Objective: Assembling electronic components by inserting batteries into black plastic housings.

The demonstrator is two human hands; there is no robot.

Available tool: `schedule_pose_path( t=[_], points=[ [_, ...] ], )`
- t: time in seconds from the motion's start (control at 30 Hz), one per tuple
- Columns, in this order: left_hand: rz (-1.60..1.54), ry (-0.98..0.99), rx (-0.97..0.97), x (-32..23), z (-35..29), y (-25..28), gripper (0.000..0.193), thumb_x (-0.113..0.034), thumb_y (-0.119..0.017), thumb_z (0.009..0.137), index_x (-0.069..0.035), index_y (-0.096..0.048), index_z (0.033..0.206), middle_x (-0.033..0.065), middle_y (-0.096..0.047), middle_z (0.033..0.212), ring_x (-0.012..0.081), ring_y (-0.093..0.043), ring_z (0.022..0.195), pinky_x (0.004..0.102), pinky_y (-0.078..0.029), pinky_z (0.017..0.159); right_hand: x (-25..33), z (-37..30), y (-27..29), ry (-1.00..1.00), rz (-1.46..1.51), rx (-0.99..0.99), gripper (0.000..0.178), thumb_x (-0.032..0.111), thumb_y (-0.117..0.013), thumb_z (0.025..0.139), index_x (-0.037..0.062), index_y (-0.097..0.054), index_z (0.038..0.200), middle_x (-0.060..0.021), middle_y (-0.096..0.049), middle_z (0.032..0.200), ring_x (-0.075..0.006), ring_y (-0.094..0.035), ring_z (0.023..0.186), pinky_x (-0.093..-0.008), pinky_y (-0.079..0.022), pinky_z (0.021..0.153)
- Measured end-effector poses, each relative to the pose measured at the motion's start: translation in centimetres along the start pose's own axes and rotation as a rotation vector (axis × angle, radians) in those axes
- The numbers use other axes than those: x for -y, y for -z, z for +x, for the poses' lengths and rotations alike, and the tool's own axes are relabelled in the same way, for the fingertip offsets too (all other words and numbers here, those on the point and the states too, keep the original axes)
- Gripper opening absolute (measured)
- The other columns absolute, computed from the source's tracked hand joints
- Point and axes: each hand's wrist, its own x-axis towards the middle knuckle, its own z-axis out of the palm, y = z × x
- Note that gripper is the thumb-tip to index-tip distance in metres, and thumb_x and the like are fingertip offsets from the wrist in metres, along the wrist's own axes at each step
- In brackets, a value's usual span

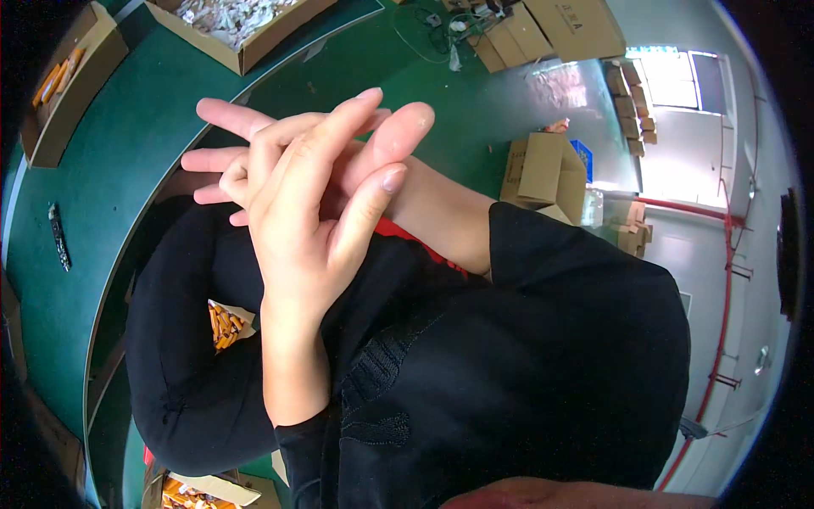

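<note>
My left hand (292,212) lies across my right hand (360,165), its back toward me. Its bent fingers and thumb close around the right palm near the base of the thumb. The right hand comes in from the right, its palm turned up and its fingers stretched apart to the left. Part of the right palm is hidden behind the left hand. No object shows in either hand. Both are held above my lap in black clothing, beside the curved edge of the green table (119,110).
On the table are a slim black object (58,237), a carton of orange sticks (72,110) and a carton of whitish scraps (242,55). More orange sticks (225,327) show past my legs. Cardboard boxes (547,170) stand on the green floor to the right.
</note>
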Motion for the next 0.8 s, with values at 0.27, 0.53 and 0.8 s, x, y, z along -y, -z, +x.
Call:
schedule_pose_path(
  t=[0.27, 0.53, 0.8],
  points=[
    [-0.190, -0.076, 0.049, 1.5, 0.1, 0.0, 0.038, -0.012, -0.073, 0.083, -0.004, -0.071, 0.120, 0.0114, -0.067, 0.116, 0.0237, -0.057, 0.106, 0.0355, -0.043, 0.097, -0.6, -0.3, 0.9, 0.011, -0.024, -0.062, 0.138, 0.081, -0.070, 0.062, 0.0147, -0.008, 0.165, -0.0151, -0.035, 0.159, -0.0380, -0.029, 0.148, -0.0574, -0.019, 0.125],
    [-0.135, -0.029, 0.048, 0.7, -0.8, 0.2, 0.021, -0.017, -0.071, 0.085, -0.002, -0.075, 0.099, 0.0099, -0.064, 0.103, 0.0222, -0.054, 0.098, 0.0338, -0.042, 0.091, -0.6, -0.8, 1.4, 0.000, -0.075, -0.090, 0.136, 0.080, -0.073, 0.064, 0.0144, -0.009, 0.165, -0.0146, -0.036, 0.158, -0.0382, -0.028, 0.149, -0.0582, -0.019, 0.125],
    [-0.240, 0.021, -0.056, -0.4, -1.5, -0.2, 0.014, -0.013, -0.069, 0.082, -0.002, -0.073, 0.091, 0.0085, -0.059, 0.096, 0.0209, -0.050, 0.092, 0.0330, -0.041, 0.087, -0.9, -2.2, 1.1, 0.014, -0.141, -0.102, 0.135, 0.082, -0.069, 0.065, 0.0135, -0.009, 0.165, -0.0154, -0.037, 0.157, -0.0388, -0.027, 0.149, -0.0594, -0.019, 0.124]
  ],
)
